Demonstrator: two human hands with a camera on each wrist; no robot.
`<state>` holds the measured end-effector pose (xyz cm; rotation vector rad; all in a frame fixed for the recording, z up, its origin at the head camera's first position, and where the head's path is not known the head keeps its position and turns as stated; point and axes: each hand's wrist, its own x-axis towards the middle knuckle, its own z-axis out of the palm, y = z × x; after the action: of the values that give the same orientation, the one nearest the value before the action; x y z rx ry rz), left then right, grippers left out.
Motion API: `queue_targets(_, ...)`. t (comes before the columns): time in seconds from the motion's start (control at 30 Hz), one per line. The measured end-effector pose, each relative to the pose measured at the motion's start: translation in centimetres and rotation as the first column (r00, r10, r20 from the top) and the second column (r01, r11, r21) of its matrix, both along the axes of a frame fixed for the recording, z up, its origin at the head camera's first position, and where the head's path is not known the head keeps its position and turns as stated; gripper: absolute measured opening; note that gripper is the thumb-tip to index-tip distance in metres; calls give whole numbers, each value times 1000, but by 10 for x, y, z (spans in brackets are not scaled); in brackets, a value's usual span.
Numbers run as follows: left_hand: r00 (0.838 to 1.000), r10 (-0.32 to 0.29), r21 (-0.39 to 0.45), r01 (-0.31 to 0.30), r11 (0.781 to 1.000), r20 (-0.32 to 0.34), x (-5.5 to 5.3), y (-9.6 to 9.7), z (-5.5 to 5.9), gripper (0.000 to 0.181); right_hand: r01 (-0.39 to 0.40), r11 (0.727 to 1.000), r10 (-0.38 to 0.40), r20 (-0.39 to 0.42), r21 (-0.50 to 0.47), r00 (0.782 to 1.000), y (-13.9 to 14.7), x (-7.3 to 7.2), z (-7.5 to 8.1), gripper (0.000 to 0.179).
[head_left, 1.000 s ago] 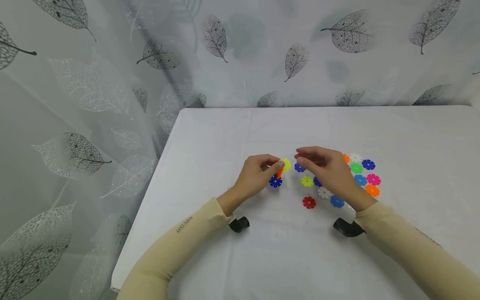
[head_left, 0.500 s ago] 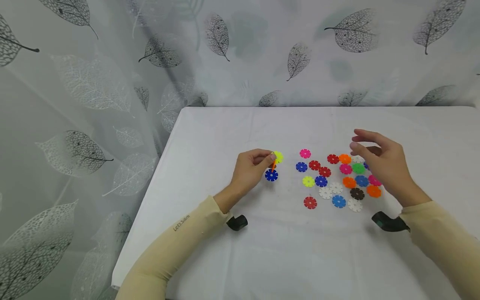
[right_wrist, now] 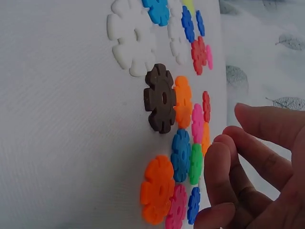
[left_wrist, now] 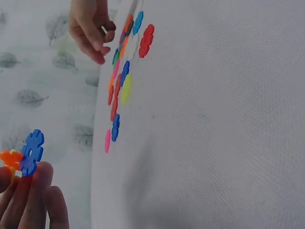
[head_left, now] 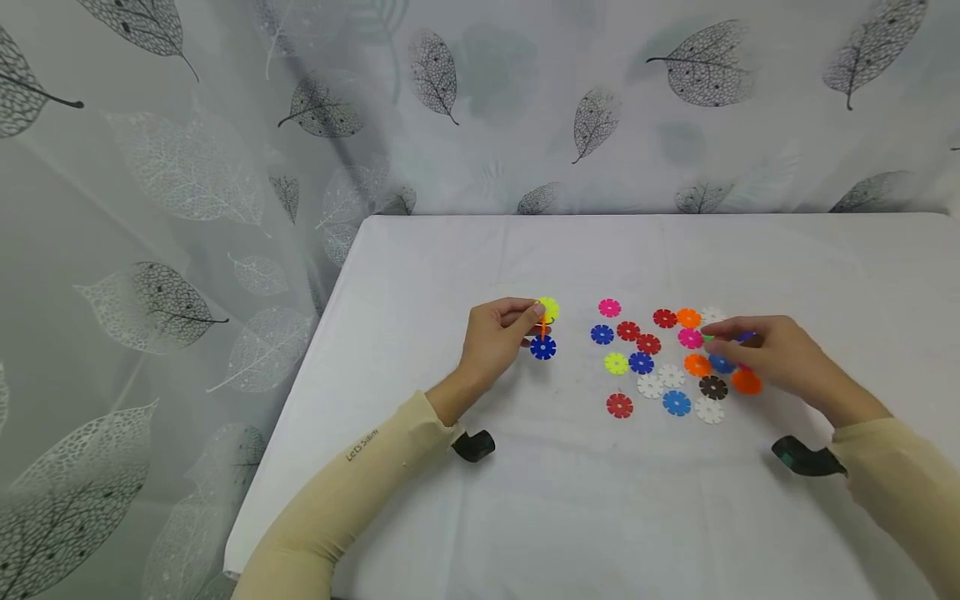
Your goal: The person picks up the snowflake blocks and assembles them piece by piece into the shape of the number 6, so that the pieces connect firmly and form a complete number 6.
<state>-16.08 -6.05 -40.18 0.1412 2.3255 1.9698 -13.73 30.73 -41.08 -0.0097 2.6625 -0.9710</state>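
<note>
Down came the right hand, its parted, empty fingers near loose discs; the left hand pinched joined discs, likely light, stiff, best held by rims.

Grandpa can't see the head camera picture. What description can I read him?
A person's left grip holds a cluster of yellow, orange and blue flower-shaped plastic discs; the right grip hovers over loose colourful discs on a white-covered table. A leaf-print curtain hangs behind.
</note>
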Motion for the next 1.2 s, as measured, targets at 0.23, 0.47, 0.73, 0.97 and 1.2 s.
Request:
queue_targets(0.23, 1000, -4, 5, 3, 1000, 20, 1, 0, 0, 22, -54, 997, 54, 6, 45, 999, -2, 0, -1, 50)
queue_targets(0.47, 1000, -11, 18, 11, 1000, 23, 2, 0, -1, 23, -74, 991, 72, 19, 110, 997, -8, 1, -3, 56)
queue_targets(0.73, 1000, -25, 36, 25, 999, 18, 2, -1, -2, 23, -122, 984, 124, -2, 133, 992, -12, -1, -1, 47)
queue_targets(0.97, 999, -38, 35, 37, 999, 39, 4, 1, -1, 23, -112, 989, 115, -20, 98, 993, -15, -1, 1, 39)
queue_targets(1.2, 997, -58, 19, 57, 998, 48, 5, 4, 0, 23, -88, 996, 90, -99, 20, 991, -31, -3, 7, 39)
